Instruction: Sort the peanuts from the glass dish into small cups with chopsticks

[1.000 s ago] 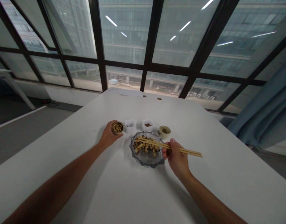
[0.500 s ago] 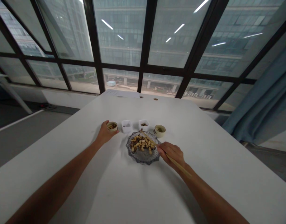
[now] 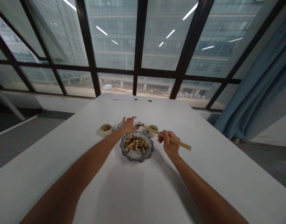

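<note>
Chopsticks [image 3: 154, 131] slant forward and leftward from your right hand [image 3: 171, 144], held close together in its fingers, tips at the right edge of the right white container [image 3: 138, 122], where a dark bit shows, too small to name. That container lies ahead and to the left of your right hand, just beyond the glass bowl [image 3: 135, 159] of peanuts [image 3: 135, 143]; the sticks' long axis points straight at it, crossing above or in front of the right cup [image 3: 152, 135]. Your left hand [image 3: 129, 125] is nearer, thumb and fingers spread wide at the container's left side; whether they touch it, you cannot tell from this angle. Side room looks tight: the left white container [image 3: 118, 125] sits partly hidden by your left hand, and the right cup stands just beside the tips. The left cup [image 3: 106, 132] rests farther left. White tabletop [image 3: 131, 189] spreads broadly toward you and to your right, its far edge running beneath the windows [image 3: 158, 34].
</note>
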Available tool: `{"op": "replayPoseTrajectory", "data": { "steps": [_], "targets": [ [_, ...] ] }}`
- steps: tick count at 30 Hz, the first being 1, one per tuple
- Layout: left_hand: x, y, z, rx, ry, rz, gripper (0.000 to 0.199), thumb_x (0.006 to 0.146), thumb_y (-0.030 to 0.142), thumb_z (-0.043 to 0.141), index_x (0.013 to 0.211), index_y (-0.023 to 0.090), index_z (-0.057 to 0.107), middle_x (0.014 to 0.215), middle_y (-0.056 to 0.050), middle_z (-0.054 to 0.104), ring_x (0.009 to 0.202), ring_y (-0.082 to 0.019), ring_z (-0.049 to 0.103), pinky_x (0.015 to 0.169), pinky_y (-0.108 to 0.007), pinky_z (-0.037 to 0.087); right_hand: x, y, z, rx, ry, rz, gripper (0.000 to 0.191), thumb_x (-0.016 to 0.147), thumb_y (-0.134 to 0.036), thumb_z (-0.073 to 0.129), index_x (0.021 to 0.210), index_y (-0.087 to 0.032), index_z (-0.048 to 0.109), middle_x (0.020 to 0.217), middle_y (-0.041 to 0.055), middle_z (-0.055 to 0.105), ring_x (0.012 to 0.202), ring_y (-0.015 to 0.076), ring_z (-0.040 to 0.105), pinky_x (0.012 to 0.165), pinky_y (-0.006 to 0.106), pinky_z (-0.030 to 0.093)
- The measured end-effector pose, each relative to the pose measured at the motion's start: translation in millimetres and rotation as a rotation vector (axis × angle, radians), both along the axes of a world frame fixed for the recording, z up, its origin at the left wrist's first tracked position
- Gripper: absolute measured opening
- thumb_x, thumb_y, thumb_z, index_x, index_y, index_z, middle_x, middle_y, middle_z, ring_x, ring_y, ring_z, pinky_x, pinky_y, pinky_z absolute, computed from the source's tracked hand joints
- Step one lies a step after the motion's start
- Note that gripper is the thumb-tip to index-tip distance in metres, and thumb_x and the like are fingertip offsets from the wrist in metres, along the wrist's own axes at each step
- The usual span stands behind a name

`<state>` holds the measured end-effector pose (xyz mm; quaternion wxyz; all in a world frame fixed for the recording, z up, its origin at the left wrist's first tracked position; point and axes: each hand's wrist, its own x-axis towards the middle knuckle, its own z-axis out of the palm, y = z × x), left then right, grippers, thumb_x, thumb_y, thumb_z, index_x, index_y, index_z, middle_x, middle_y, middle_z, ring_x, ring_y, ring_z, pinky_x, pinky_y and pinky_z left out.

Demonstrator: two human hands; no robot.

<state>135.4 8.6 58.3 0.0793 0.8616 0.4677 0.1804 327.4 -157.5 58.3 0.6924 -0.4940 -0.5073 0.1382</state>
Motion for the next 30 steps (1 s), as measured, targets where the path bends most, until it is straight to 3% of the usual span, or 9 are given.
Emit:
{"op": "replayPoseTrajectory", "data": {
  "steps": [3,7,13,16,20,23,27,30],
  "targets": [
    [3,6,-1.0,-0.053,-0.006,-0.021,0.066,0.083,0.044,0.063,0.140,0.024,0.037,0.137,-0.011,0.061,0.135,-0.029,0.048,0.119,-0.060,0.011,4,1,-5.3,-0.019,-0.119,-0.015,0.045,0.093,-0.056,0.054,0.075,-0.017,0.068,0.059,0.0036,0.069,0.045,0.0141,0.061,0.044,0.025,0.050],
    [-5,6,-0.5,0.015,-0.072,-0.117,0.075,0.073,0.039,0.074,0.137,0.025,0.039,0.133,-0.010,0.064,0.132,-0.030,0.051,0.119,-0.056,0.014,4,8,-4.3,-0.027,-0.343,-0.040,0.046,0.096,-0.053,0.050,0.070,-0.019,0.067,0.060,0.0039,0.069,0.051,0.0146,0.063,0.052,0.026,0.052],
    [-12,6,-3.2,0.056,-0.128,-0.156,0.074,0.071,0.035,0.074,0.136,0.023,0.040,0.133,-0.012,0.064,0.130,-0.029,0.054,0.118,-0.053,0.018,-7,39,15.7,-0.034,-0.567,0.053,0.046,0.093,-0.058,0.048,0.076,-0.021,0.070,0.072,0.0072,0.073,0.066,0.0189,0.068,0.065,0.030,0.054],
    [-12,8,-6.9,0.030,-0.142,-0.142,0.071,0.074,0.036,0.073,0.136,0.023,0.040,0.133,-0.014,0.063,0.130,-0.029,0.055,0.118,-0.054,0.019,-10,46,24.4,-0.121,-0.529,0.106,0.048,0.091,-0.061,0.050,0.075,-0.020,0.068,0.063,0.0051,0.068,0.060,0.0179,0.065,0.057,0.027,0.051],
    [-10,12,-12.1,0.008,-0.151,-0.119,0.068,0.077,0.039,0.071,0.135,0.022,0.040,0.135,-0.015,0.062,0.132,-0.028,0.053,0.118,-0.054,0.017,-4,28,33.0,-0.190,-0.378,0.083,0.056,0.092,-0.066,0.045,0.072,-0.018,0.064,0.060,0.0048,0.067,0.049,0.0145,0.059,0.044,0.024,0.045],
    [-10,13,-11.8,0.009,-0.125,-0.092,0.064,0.080,0.040,0.068,0.135,0.020,0.042,0.136,-0.015,0.061,0.130,-0.029,0.055,0.119,-0.054,0.016,1,5,41.9,-0.285,-0.313,0.147,0.060,0.089,-0.071,0.044,0.071,-0.017,0.064,0.054,0.0036,0.064,0.040,0.0127,0.055,0.038,0.023,0.042],
    [-24,6,-4.3,0.103,-0.124,-0.076,0.060,0.084,0.048,0.062,0.134,0.019,0.046,0.136,-0.014,0.061,0.128,-0.030,0.055,0.120,-0.054,0.016,2,-21,54.6,-0.389,-0.399,0.208,0.061,0.089,-0.071,0.046,0.063,-0.017,0.061,0.046,0.0017,0.059,0.033,0.0112,0.050,0.032,0.022,0.036],
    [-50,-6,-0.1,0.206,-0.183,-0.076,0.050,0.087,0.048,0.059,0.129,0.022,0.052,0.135,-0.011,0.062,0.128,-0.028,0.054,0.121,-0.052,0.015,-2,-29,58.2,-0.416,-0.491,0.269,0.057,0.092,-0.065,0.046,0.060,-0.019,0.059,0.045,0.0006,0.058,0.032,0.0111,0.051,0.031,0.021,0.035]
  ]
}}
